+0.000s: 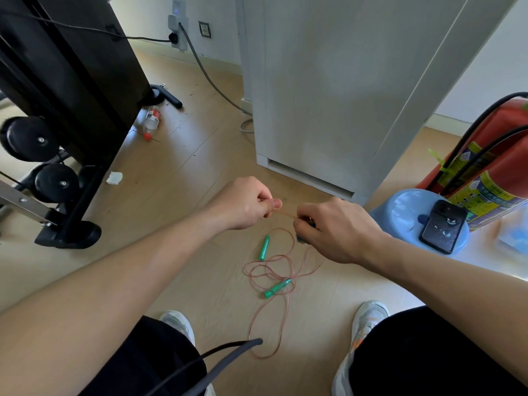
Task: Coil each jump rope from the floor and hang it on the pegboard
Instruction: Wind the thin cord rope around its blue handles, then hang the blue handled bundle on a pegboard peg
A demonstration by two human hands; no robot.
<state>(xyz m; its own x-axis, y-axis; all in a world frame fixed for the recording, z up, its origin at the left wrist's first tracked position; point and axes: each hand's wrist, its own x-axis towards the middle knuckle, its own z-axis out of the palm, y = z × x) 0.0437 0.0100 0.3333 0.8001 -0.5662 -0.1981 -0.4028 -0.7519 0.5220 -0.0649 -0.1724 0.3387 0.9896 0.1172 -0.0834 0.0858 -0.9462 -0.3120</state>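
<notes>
Both arms are reaching out forward and down, bare from the elbow, with the hands close together over the floor [200,167]. The left hand [245,205] is making a loose fist, and its thumb and first finger are pinching the thin pink cord of the jump rope [286,214]. The right hand [340,230] is showing its back to the camera, its fingers [303,224] are curling down, and they are gripping the same cord. A short bit of cord is running tight between the two hands. Something small and dark is peeking out under the right hand, but it is too hidden to tell what it is. Below the hands, the cord is hanging down and lying in messy loops on the floor between the person's two shoes. One green handle [264,247] is lying just under the hands, and the other green handle [277,287] is lying in the middle of the loops. A white cabinet [328,81] is standing in front. On the right, a phone [443,225] is resting on a blue stool [400,212] beside a red fire extinguisher [500,155]. A black machine [71,67] is standing on the left.
</notes>
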